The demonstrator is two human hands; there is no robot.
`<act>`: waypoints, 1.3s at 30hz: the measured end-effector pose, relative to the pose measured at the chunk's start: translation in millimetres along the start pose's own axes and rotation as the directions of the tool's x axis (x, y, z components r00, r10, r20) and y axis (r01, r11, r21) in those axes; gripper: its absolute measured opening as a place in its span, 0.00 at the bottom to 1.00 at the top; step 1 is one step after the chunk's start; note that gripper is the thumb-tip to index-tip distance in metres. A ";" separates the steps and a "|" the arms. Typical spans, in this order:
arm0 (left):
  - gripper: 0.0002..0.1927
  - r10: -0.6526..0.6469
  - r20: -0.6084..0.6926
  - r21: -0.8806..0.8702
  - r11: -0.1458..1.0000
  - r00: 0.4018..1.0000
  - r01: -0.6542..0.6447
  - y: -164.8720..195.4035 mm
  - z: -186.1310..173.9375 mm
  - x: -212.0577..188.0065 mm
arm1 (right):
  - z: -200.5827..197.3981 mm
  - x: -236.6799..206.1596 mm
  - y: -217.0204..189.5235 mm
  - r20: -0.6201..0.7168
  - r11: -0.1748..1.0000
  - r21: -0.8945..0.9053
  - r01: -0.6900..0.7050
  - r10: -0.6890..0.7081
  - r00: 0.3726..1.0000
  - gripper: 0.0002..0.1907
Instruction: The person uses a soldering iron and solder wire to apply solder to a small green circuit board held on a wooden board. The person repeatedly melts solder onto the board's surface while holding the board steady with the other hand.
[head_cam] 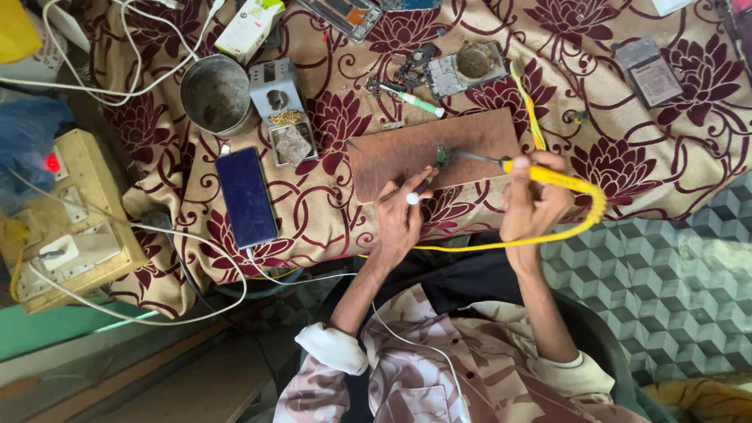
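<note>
My right hand (533, 202) grips a yellow soldering iron (548, 174); its metal tip reaches left to a small green circuit part (443, 156) on a brown wooden board (427, 149). My left hand (401, 215) holds a thin white-ended tool (415, 194), probably tweezers, pointing at the same part. The iron's yellow cord (583, 223) loops back under my hands.
A dark phone (247, 196) lies on the floral cloth (329, 211) left of the board, with a metal cup (215, 94) and an iron stand (280, 106) behind it. Opened phone parts (462, 69) lie further back. A wooden switchboard (66, 211) with white cables sits far left.
</note>
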State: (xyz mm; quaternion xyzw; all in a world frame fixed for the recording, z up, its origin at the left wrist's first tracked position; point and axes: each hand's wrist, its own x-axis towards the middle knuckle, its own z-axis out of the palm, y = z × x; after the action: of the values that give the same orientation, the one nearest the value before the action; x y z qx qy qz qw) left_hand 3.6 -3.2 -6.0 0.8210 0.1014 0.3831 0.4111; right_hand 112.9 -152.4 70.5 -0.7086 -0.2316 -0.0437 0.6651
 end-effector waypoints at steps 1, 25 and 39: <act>0.20 -0.005 -0.015 -0.011 1.000 1.000 0.005 -0.9 0.8 -1.7 | -2.1 -1.5 4.4 -0.047 0.999 0.043 0.001 0.001 0.999 0.11; 0.06 -0.107 -0.084 -0.251 0.964 0.991 0.083 -15.9 6.7 -0.8 | -27.9 -32.7 31.2 -0.261 0.947 0.269 0.176 -0.104 0.960 0.14; 0.07 0.051 -0.067 -0.003 0.999 0.996 -0.052 -0.4 -3.3 8.8 | -27.7 -37.9 30.3 -0.323 0.922 0.266 0.281 -0.190 0.927 0.17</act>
State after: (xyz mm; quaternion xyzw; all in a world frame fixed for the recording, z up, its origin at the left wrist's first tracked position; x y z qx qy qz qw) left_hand 7.3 3.3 -0.3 0.8091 0.0932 0.4211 0.3992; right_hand 97.8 -189.5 31.6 -0.5485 -0.2196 -0.1913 0.7838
